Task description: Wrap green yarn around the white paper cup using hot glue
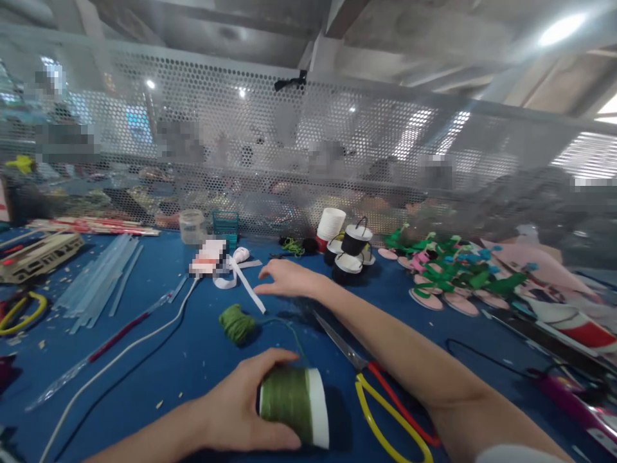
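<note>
Green spool: here it is, front and centre, the spool of green thread [288, 400] on its side low over the blue table [187, 386], white end facing right; whether it touches the cloth, I can't tell.
Left hand: the left hand [234, 408] has it, coming in from the left, fingers clamped round the wound thread, one digit along the far side, one along the near side, the spool sitting right between them.
Loose strand: a thin green thread [294, 325] runs from behind the spool across to the ball of green yarn [237, 323], which lies just beyond the left hand and apart from its fingers.
Right hand: out across the table goes the right arm, and the right hand [294, 280] hangs with its fingers apart, tips pointing left, well beyond the spool.
White ribbon: the ribbon [248, 287] is just beside those right fingertips; touching or not, can't say.
Scissors: the scissors [359, 363] lie beside the right forearm, one handle yellow, one red, to the right of the spool.
Far edge: a clear jar [191, 227], a teal basket [225, 226] and white cups [331, 224] stand before the mesh screen [279, 186].
</note>
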`<state>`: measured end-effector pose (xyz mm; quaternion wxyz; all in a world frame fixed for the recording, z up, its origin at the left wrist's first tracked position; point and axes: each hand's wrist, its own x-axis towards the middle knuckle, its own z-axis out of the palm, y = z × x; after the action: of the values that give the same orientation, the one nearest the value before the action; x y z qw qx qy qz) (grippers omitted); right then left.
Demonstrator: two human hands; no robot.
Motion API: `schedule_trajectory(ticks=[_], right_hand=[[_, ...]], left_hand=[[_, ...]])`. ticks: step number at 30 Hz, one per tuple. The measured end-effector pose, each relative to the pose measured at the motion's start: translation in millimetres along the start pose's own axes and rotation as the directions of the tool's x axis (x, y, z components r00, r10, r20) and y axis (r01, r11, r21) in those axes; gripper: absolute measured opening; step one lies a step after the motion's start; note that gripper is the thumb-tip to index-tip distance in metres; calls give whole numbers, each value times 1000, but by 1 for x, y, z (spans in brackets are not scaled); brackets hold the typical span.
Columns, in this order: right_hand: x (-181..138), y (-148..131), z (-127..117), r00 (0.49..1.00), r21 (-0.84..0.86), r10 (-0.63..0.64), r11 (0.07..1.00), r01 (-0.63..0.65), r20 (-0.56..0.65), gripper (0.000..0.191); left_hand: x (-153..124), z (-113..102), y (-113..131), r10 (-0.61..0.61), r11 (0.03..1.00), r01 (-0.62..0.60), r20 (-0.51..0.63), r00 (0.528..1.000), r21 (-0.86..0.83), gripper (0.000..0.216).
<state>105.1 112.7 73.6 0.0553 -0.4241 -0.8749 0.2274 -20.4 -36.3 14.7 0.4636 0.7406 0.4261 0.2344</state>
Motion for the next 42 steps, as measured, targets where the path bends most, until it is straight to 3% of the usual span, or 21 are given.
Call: schedule_trajectory(ticks=[5,10,14,18,22,26,29,35,40,42], right_hand=[[-3,-39,42,986,-70,-153,985,158,66,58],[3,-48,75,985,103,-168,981,163,37,61],[16,-22,62,997,393,11,919,17,-70,59],[41,17,28,947,658,281,745,-110,-159,35],[59,41,10,893,805,400,589,-78,-206,31],[51,50,10,867,851,444,522,-47,-224,31],[28,55,13,856,830,452,556,-50,-252,29],[-41,71,17,819,642,447,755,-131,-359,10],[-91,89,21,778,461,463,850,-254,-425,22],[-102,95,24,749,406,476,863,-299,-460,18]], left_hand=[[-1,8,3,19,999,-16,75,997,-29,70],[-4,12,-2,-5,999,9,83,996,-47,71],[-6,12,-6,-16,998,21,73,997,-61,73],[-3,13,-9,-40,983,44,26,999,-179,73],[5,12,-12,-68,942,44,-62,996,-333,73],[11,11,-11,-67,919,37,-64,996,-393,70],[13,11,-10,-70,920,43,-56,996,-389,69],[15,14,-6,-71,924,47,-48,996,-378,69],[14,13,1,-53,955,45,-19,998,-292,68],[16,11,6,-46,972,38,-26,999,-230,67]])
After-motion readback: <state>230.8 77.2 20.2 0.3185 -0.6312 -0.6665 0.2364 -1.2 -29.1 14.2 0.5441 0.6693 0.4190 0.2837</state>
